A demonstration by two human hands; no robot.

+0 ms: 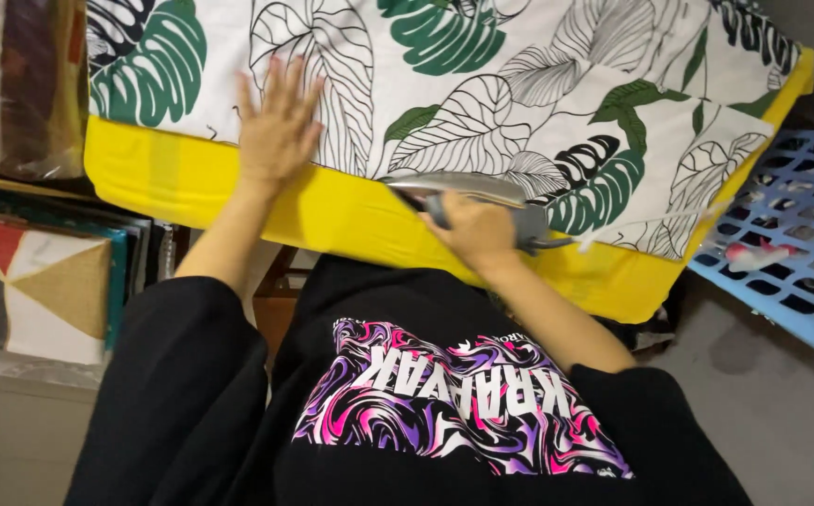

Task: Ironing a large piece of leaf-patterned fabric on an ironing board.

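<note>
A white cloth with green and black leaf print (482, 84) lies spread over a yellow-edged board (332, 214). My left hand (279, 124) rests flat on the cloth with its fingers spread, at the near left. My right hand (475, 228) grips the handle of a grey clothes iron (468, 190) that sits on the cloth by the yellow border, nose pointing left.
A light blue plastic crate lid with holes (791, 234) stands to the right, a small pink and white item on it. Stacked patterned fabrics and flat packs (37, 281) sit at the left. My black printed shirt (444, 412) fills the foreground.
</note>
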